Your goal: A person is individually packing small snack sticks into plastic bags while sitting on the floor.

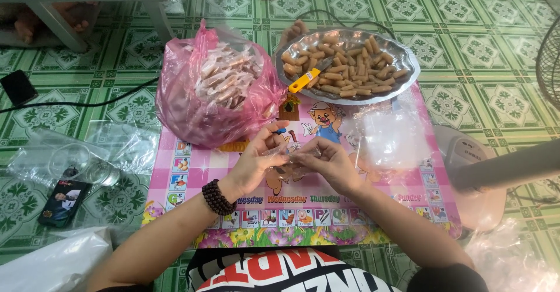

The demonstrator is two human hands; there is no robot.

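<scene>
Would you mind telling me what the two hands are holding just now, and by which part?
Both the left hand and right hand pinch a small clear plastic bag between their fingertips, apparently at its top edge.

Pink bag (pixel 216 88) upper left-ctr, steel tray (pixel 408 56) of snack sticks (pixel 350 64) top ctr w/ yellow cutter (pixel 304 80), phone (pixel 63 201) + glass (pixel 87 165) left.

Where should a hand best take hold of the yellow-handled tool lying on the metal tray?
Probably by the yellow handle, coming from the tray's near left rim. The handle slants out toward that edge and lies on top of the brown rolls, while its other end points in among them.
</scene>
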